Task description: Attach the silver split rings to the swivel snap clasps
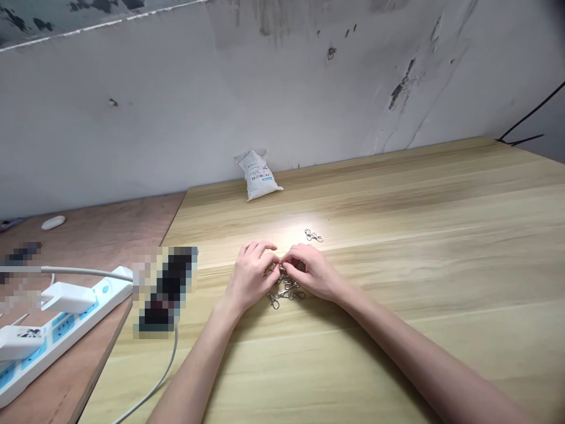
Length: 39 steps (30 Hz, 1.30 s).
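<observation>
My left hand (251, 272) and my right hand (309, 272) meet fingertip to fingertip over a small pile of silver metal clasps (285, 291) on the light wooden table (397, 235). Both pinch a small metal piece between them; it is too small to tell its shape. Part of the pile lies hidden under my palms. One separate clasp (313, 236) lies on the table a little beyond my right hand.
A small white bag (258, 174) stands by the wall at the back. A white power strip (53, 324) with plugs and a cable lies on the darker table at left, beside a blurred dark object (165, 291). A black cable (525, 121) runs at far right.
</observation>
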### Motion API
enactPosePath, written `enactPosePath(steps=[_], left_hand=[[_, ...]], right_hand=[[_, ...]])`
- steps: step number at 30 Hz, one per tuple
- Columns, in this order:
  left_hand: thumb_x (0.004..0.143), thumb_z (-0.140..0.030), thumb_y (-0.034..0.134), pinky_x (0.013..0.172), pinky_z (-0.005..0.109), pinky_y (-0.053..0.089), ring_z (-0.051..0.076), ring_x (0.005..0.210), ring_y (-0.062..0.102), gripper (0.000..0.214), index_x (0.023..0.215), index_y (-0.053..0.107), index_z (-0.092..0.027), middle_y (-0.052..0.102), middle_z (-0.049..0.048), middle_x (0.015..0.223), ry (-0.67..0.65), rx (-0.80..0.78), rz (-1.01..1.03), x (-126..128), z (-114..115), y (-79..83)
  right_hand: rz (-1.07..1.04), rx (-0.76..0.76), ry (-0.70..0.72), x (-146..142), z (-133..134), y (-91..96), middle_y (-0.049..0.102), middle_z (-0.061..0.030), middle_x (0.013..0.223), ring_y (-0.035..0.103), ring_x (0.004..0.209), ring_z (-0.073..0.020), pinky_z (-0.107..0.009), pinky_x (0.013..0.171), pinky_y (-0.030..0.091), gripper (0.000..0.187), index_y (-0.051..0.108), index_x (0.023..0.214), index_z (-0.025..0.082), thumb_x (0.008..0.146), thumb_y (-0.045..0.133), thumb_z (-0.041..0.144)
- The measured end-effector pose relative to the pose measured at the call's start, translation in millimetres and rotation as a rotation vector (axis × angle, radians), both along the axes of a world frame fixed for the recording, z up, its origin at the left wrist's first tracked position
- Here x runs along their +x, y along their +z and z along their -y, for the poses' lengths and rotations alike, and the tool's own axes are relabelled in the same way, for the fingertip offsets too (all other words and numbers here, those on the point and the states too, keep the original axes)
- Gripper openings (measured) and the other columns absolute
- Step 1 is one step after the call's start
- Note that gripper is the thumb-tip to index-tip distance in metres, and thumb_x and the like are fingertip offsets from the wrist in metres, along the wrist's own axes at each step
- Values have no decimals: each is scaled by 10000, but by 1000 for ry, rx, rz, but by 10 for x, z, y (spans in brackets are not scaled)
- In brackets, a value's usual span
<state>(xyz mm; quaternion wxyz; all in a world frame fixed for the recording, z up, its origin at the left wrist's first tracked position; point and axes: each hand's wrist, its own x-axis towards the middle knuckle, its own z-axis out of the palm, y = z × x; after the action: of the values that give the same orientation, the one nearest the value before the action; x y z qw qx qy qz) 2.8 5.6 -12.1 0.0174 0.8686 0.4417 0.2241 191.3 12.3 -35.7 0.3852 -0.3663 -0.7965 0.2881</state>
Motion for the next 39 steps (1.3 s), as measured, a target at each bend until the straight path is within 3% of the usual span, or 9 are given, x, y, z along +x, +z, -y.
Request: enactPosePath(steps=[10, 17, 24, 39], left_hand=[[863, -156, 557, 892, 382, 427, 204, 968, 602, 73, 856, 617, -198, 674, 48, 1017, -25, -15, -7, 31, 24, -30], [847, -155, 585, 972, 416, 382, 208, 1000, 602, 68, 819, 619, -207, 680, 35, 1041, 31, -12, 25, 27, 19, 0], [859, -188, 595, 928, 411, 398, 229, 1056, 595, 58, 833, 639, -216, 677, 37, 1069, 135, -92, 165, 3, 6, -3], [887, -228, 600, 947, 413, 392, 223, 1067, 581, 97, 915, 692, -244, 656, 34, 1106, 97, -79, 192, 0, 16, 8]], right_hand=[[23, -14, -3, 14, -4, 17, 565, 2, 684, 470, 661, -140, -288, 661, 367, 157, 608, 728, 185, 877, 574, 147], [-16, 32, -11, 7, 9, -3, 571, 8, 683, 491, 662, -136, -289, 672, 384, 93, 645, 788, 186, 870, 603, 172], [-75, -72, 55, 19, 29, 52, 638, -38, 826, 572, 770, -157, -293, 705, 450, 149, 719, 994, 203, 904, 603, 220], [-197, -141, 43, 28, 22, 28, 608, -49, 928, 567, 694, -128, -295, 650, 485, 188, 712, 1040, 210, 921, 568, 227]])
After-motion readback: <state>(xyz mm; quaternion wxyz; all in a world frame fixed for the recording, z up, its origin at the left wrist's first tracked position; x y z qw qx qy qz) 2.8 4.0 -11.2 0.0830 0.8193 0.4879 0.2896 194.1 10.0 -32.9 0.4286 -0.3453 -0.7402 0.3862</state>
